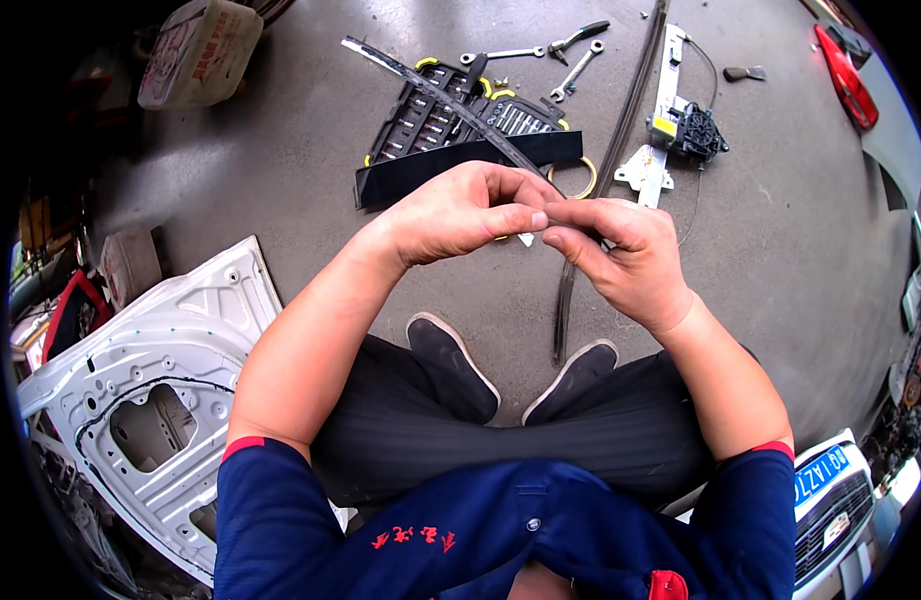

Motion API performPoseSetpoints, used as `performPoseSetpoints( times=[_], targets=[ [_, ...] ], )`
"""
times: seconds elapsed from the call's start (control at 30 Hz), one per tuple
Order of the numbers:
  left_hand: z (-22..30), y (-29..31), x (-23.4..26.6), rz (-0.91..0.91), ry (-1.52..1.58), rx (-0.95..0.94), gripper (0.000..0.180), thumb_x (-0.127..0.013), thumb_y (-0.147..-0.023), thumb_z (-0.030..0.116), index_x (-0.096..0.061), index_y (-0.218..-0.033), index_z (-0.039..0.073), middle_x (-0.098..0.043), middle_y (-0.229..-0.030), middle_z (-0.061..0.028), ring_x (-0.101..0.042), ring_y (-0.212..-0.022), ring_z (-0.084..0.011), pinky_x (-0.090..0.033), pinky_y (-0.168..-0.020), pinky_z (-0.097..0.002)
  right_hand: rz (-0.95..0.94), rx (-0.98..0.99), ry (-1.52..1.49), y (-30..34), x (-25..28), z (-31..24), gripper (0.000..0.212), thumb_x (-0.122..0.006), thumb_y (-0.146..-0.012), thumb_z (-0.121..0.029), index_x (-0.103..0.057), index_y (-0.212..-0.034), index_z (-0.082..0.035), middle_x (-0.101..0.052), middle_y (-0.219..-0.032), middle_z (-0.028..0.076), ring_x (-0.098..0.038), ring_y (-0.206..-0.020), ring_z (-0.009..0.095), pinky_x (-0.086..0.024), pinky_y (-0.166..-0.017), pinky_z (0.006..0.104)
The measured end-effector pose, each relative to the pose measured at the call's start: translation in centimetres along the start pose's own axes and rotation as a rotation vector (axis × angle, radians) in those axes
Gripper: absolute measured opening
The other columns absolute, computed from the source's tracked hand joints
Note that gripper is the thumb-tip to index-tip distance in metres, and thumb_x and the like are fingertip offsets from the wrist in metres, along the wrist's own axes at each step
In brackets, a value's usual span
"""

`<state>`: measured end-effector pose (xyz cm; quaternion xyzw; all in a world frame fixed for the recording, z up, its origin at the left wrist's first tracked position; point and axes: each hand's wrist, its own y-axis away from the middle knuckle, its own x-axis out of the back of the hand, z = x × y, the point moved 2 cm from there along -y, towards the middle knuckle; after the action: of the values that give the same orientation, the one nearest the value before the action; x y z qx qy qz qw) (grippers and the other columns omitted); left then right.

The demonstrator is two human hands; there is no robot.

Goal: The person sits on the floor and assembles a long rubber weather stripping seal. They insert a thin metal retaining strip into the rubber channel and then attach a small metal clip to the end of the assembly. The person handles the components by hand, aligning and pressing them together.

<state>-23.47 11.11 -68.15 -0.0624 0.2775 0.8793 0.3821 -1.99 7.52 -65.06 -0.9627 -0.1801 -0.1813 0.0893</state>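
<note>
A long narrow black trim strip (pixel 435 92) slants from the upper left down to my hands. My left hand (pixel 470 210) is closed round its near end, thumb pointing right. Fingertips of my right hand (pixel 625 250) meet the left ones there in a pinch; the fingers hide the strip's very end. Just beyond the hands, a ring-shaped tape roll (pixel 592 180) lies on the floor, partly covered. A glossy black panel (pixel 400 178) rests below the strip, in front of an open socket set case (pixel 412 122).
Wrenches (pixel 583 70) and a ratchet (pixel 578 38) lie beyond the case. A long black rubber seal (pixel 632 100) runs beside a window regulator (pixel 665 120). A brush (pixel 744 74) lies farther right. A white door panel (pixel 170 350) stands left, a red tail light (pixel 846 80) far right.
</note>
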Motion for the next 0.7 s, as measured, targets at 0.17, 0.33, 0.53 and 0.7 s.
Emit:
performPoseSetpoints(
  times=[0.17, 0.33, 0.53, 0.7],
  targets=[
    [0.3, 0.0, -0.5, 0.097, -0.023, -0.049, 0.017, -0.071, -0.099, 0.019, -0.065, -0.095, 0.003, -0.066, -0.116, -0.0035, -0.062, -0.104, -0.0117, -0.05, -0.097, -0.0317, 0.007, 0.081, 0.108, 0.3, 0.0, 0.3, 0.03, -0.084, -0.088, -0.012, -0.076, -0.116, -0.006, -0.077, -0.091, 0.011, -0.073, -0.075, 0.019, -0.058, -0.068, 0.0325],
    [0.8, 0.0, -0.7, 0.168, -0.103, -0.218, 0.016, -0.071, -0.101, 0.019, -0.066, -0.098, 0.003, -0.06, -0.124, -0.0043, -0.061, -0.105, -0.0124, -0.051, -0.095, -0.0311, 0.102, -0.304, -0.429, 0.6, -0.3, 0.6, 0.054, -0.085, -0.091, -0.021, -0.065, -0.139, -0.003, -0.075, -0.104, 0.008, -0.066, -0.078, 0.007, -0.056, -0.069, 0.0273],
    [0.2, -0.1, -1.1, 0.22, -0.265, -0.283, 0.017, -0.072, -0.102, 0.018, -0.068, -0.098, 0.002, -0.057, -0.118, -0.0024, -0.062, -0.095, -0.0097, -0.053, -0.084, -0.0277, 0.023, -0.374, -0.186, 0.1, 0.1, 0.6, 0.02, -0.081, -0.093, -0.016, -0.078, -0.102, 0.001, -0.072, -0.08, 0.004, -0.063, -0.07, 0.006, -0.052, -0.063, 0.0259],
    [1.2, -0.1, -1.2, 0.238, -0.437, -0.308, 0.019, -0.073, -0.101, 0.019, -0.068, -0.097, 0.002, -0.057, -0.12, -0.0024, -0.062, -0.095, -0.009, -0.053, -0.083, -0.0273, 0.033, -0.304, -0.123, 0.3, 1.0, 0.6, 0.012, -0.077, -0.091, -0.009, -0.076, -0.097, 0.002, -0.07, -0.08, 0.002, -0.06, -0.069, 0.005, -0.05, -0.061, 0.0235]
  ],
)
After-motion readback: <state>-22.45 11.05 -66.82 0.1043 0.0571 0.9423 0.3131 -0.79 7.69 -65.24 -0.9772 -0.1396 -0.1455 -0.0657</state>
